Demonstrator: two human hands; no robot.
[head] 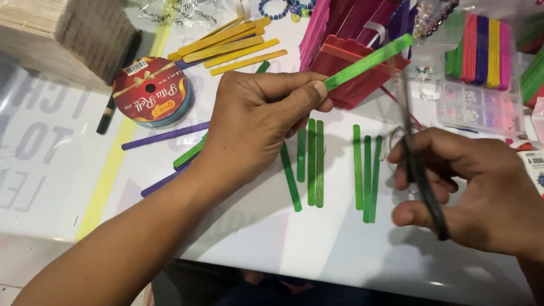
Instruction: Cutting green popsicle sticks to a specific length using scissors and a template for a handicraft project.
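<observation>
Head view, looking down on a white table (pixel 272 249) crowded with craft stock.

My left hand (pixel 258 122) holds a green craft stick (pixel 368 61) up off the table — thumb and forefinger pinched on its near end, the other fingers curled beneath. The stick slants up and to the right, its free end reaching over a red stick-built box (pixel 354 73). Held this way, the far length is left bare and clear of the fingers.

My right hand (pixel 470 190) grips dark scissors (pixel 416 164), fingers closed round the handles, blades pointing up toward the stick's free end. The hand and blades are blurred; I cannot tell whether the blades are parted, nor whether they touch the stick.

Flat on the table between the hands — more green sticks in two loose groups (pixel 310 161) (pixel 367 170), laid roughly parallel, near to hand. They look like thin, flat, dyed wood with rounded ends, matte.

Further off: yellow sticks (pixel 232 45) fanned at the top, purple sticks (pixel 164 136) partly under my left wrist, a red ribbon spool (pixel 152 90) lying flat, a stack of plain wooden sticks (pixel 68 34) top left, a clear compartment box of small beads (pixel 476 105) at right.
</observation>
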